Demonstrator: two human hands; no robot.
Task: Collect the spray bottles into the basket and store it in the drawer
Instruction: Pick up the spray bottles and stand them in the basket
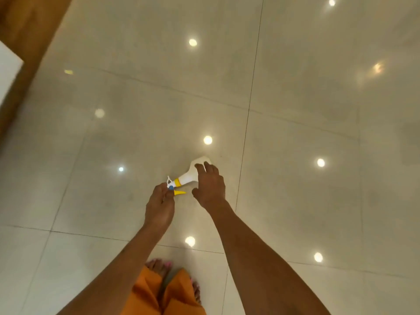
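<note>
view: looking straight down at a glossy tile floor [295, 201], loads of ceiling lights mirrored in it

bottle: one white spray bottle [189, 177] with a yellow collar, a yellow trigger and a little blue nozzle tip. it's held out in front of the person over the floor, tilted, spray head toward the lower left and the fat body up toward the right

left hand: the left hand [160, 206] is at the spray head end, fingertips pinched together right at the blue nozzle, so it's got hold of the head of the bottle. trigger sticks out just to the right of those fingers

right hand: the right hand [210, 185] is on the body of the bottle, fingers curled over the top of it and thumb out underneath toward the neck. looks like a loose wrap around the body, honestly can't tell how firmly it's closed since the hand hides most of the contact

arms: both bare forearms come in from the bottom of the frame and meet at the bottle

feet: bare feet [159, 267] poking out from orange trousers [159, 294] at the bottom centre, standing on the tiles below the hands

left edge: a brown wooden strip [25, 30] runs up the top-left corner, with a blurry white thing [8, 73] in front of it, can't make out what that is

basket and drawer: neither one is in shot
</note>
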